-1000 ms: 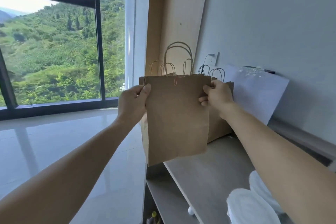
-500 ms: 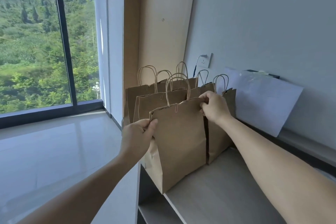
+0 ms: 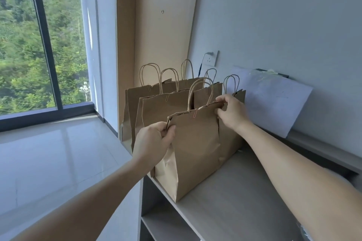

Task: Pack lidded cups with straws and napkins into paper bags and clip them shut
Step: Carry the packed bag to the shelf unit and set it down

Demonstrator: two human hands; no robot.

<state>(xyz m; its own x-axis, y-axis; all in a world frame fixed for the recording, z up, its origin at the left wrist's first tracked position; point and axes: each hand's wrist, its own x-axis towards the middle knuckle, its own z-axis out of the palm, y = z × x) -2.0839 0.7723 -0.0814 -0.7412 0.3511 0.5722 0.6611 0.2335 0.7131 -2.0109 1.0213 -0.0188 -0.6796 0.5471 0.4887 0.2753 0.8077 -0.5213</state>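
Bag (image 3: 195,146) stands upright at the shelf (image 3: 235,197) edge, just in front of the other clipped bags (image 3: 156,107). Your left hand (image 3: 152,141) pinches its near top corner, your right hand (image 3: 231,113) the far one; release straight outward.

Shelf room beside your fingers

Behind your fingertips (image 3: 220,112) the clipped bags (image 3: 156,109) and wall (image 3: 274,25) block you; nearer than your fingers the shelf top (image 3: 235,197) lies bare, floor side open.
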